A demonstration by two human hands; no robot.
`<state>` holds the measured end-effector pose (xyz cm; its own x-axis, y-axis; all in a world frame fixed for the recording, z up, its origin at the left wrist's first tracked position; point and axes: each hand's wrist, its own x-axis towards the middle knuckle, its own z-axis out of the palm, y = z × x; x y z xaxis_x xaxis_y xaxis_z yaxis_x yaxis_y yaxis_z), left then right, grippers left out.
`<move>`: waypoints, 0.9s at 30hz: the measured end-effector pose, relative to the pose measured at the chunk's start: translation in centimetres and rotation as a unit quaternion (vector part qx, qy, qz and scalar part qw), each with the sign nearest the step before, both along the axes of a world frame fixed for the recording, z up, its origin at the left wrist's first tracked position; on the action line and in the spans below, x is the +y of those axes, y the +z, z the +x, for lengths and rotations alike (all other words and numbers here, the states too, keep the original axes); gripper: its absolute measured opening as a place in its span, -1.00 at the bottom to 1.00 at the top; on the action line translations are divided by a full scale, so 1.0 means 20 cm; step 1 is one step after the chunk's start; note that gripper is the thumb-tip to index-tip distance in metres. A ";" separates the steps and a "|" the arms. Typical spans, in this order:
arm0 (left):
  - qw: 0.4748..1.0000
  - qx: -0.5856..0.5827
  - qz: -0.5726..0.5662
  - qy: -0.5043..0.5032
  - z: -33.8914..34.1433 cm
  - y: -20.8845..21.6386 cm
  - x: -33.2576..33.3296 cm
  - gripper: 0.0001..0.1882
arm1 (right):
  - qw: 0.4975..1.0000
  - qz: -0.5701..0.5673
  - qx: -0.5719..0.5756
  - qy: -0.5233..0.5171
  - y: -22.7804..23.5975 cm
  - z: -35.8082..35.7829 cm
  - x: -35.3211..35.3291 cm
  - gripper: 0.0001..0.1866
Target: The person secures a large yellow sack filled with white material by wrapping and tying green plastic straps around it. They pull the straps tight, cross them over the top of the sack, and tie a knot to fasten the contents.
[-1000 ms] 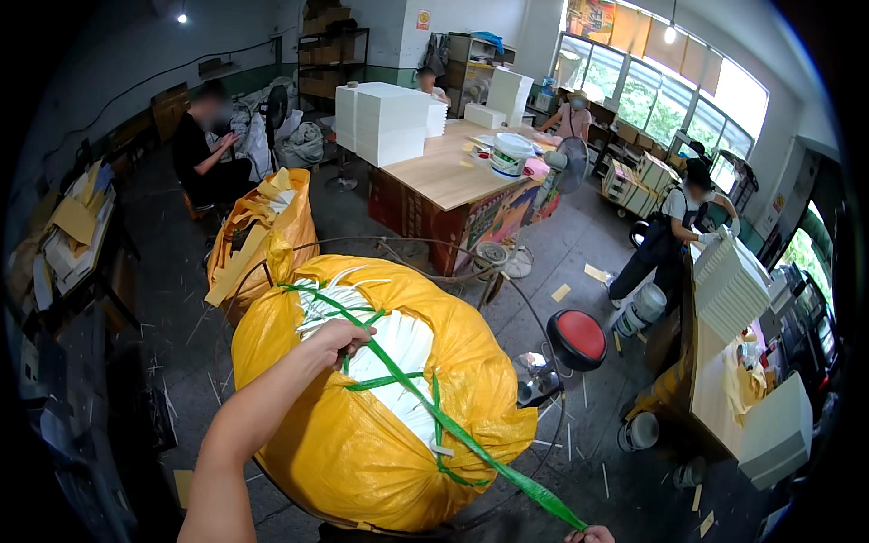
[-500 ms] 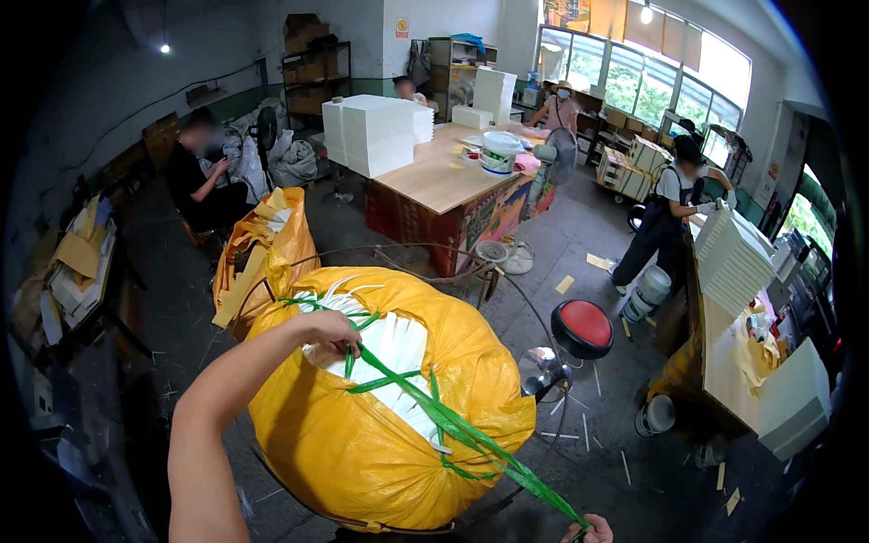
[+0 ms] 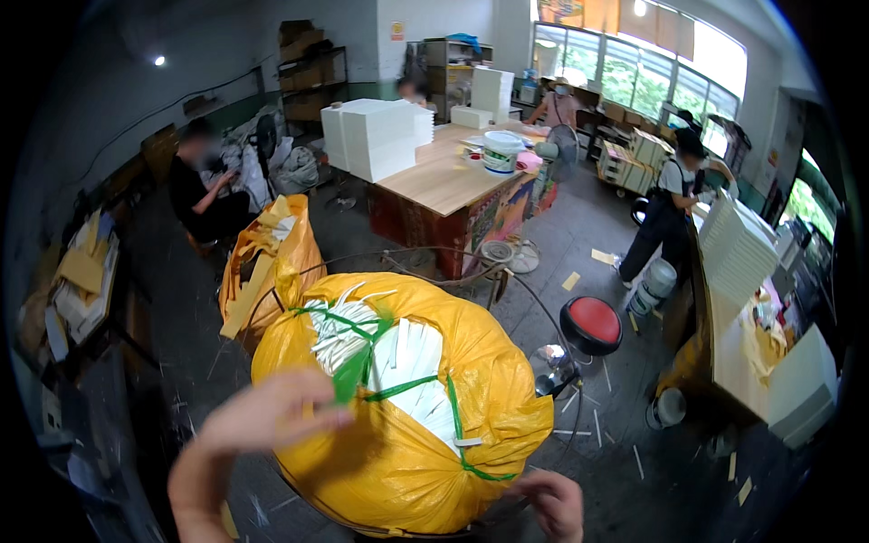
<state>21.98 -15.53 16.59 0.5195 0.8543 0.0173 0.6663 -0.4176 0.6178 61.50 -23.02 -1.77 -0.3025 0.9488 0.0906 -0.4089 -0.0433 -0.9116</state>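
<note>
- Already, flat green plastic tape (image 3: 405, 388) crosses the mouth of a bulging, shiny yellow plastic sack (image 3: 489, 362) packed with narrow white paper strips (image 3: 412, 348).
- Judging by how it lies, the lacing looks only part done: a long gap between the yellow edges leaves the strips exposed.
- The yellow sack stands directly before the person, between the two hands.
- The left hand (image 3: 281, 412) is blurred above its left side, beside a loose green length; whether it grips that cannot be told.
- The right hand (image 3: 550, 502) has bent fingers near the lower right edge; I cannot tell if anything is between them.
- A round red-and-black stool seat (image 3: 593, 319) limits the right side, and an open orange plastic sack (image 3: 294, 240) the far left.
- Room seems widest rightward, over grey floor (image 3: 620, 425) before the wooden-topped workbench (image 3: 735, 357).
</note>
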 end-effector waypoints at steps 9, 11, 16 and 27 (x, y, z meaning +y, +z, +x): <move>0.980 0.032 -0.080 -0.177 0.47 -0.70 -0.21 -0.76 | 0.924 -0.241 0.158 0.251 0.16 -0.57 0.66 -0.68; 0.992 0.029 -0.123 0.015 0.36 -0.61 0.04 -0.73 | 0.968 -0.218 0.012 0.123 0.15 -0.44 0.66 -0.73; 0.970 0.117 0.161 0.139 0.23 -0.93 0.40 -0.60 | 0.985 -0.162 -0.049 0.045 -0.09 -0.33 0.57 -0.74; 0.972 0.166 0.117 0.120 0.27 -0.91 0.43 -0.76 | 0.980 -0.096 -0.166 0.058 0.01 -0.15 0.33 -0.72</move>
<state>27.30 -6.88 -1.66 0.3152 0.9447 0.0904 0.9085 -0.3279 0.2591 58.52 -16.36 -1.66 -0.3927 0.8958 -0.2082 -0.0733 -0.2562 -0.9638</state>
